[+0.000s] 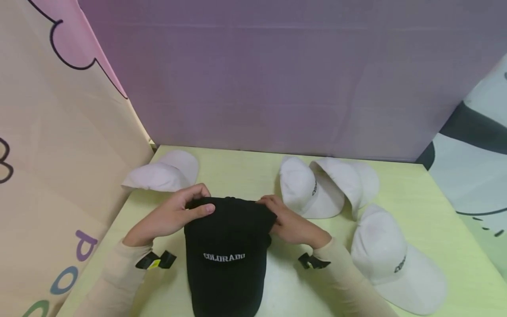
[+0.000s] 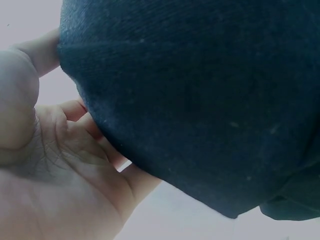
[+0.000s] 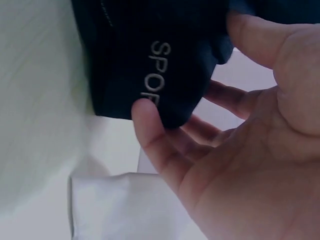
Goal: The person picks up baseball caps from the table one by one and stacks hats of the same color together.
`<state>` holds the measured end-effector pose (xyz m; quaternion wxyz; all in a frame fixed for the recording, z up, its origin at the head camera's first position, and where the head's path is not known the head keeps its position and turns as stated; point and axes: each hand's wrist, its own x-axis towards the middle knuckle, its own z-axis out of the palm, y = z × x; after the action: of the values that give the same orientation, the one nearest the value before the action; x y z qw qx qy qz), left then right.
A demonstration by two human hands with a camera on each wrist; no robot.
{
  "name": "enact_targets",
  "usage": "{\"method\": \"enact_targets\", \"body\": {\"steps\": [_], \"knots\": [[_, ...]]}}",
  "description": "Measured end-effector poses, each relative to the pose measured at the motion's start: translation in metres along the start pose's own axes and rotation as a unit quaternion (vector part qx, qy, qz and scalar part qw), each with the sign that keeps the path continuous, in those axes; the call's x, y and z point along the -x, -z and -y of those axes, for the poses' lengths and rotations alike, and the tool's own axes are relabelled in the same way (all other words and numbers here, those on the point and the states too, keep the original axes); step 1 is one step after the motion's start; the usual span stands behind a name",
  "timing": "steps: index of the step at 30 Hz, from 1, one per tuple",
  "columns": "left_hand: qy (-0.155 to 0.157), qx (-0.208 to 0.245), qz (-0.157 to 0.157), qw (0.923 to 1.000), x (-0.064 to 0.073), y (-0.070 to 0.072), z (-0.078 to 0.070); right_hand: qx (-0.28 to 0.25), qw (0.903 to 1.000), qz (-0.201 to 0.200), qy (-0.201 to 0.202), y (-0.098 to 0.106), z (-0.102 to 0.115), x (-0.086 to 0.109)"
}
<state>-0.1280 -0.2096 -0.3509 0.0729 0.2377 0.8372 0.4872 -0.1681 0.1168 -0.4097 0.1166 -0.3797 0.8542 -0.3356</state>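
Observation:
A black baseball cap (image 1: 226, 231) with white COLORADO lettering is held up over the near middle of the table, its brim pointing toward me. My left hand (image 1: 174, 215) pinches its upper left part, thumb over the front and fingers behind. At the upper right, my right hand (image 1: 295, 222) grips the cap's edge. In the right wrist view, one fingertip lies against white letters reading SPO on the black cloth (image 3: 150, 55), and the thumb sits at the upper edge. The left wrist view has the dark cap (image 2: 195, 100) covering most of that hand's fingers.
A white cap (image 1: 160, 171) lies at the back left of the pale yellow table (image 1: 237, 174). Two white caps, one lettered (image 1: 301, 185) and one tipped (image 1: 346, 180), sit together at the back right. Another white cap (image 1: 396, 259) is right of my right forearm. Printed curtains surround the table.

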Motion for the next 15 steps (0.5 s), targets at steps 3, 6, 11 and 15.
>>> {"method": "enact_targets", "body": {"steps": [3,6,11,15], "knots": [[0.007,-0.008,0.004,0.9999,-0.001,-0.001,0.002,0.006,0.9999,0.014,-0.009,0.003,0.0,0.001],[0.012,-0.019,0.003,0.9997,-0.001,-0.002,0.003,0.013,0.9996,0.023,-0.013,0.007,0.001,0.003],[0.017,-0.032,0.005,0.9993,-0.002,-0.004,0.006,0.026,0.9995,0.016,-0.009,0.013,0.006,0.006],[0.02,-0.045,0.006,0.9988,-0.004,-0.007,0.009,0.024,0.9995,0.015,-0.01,0.016,0.009,0.006]]}}
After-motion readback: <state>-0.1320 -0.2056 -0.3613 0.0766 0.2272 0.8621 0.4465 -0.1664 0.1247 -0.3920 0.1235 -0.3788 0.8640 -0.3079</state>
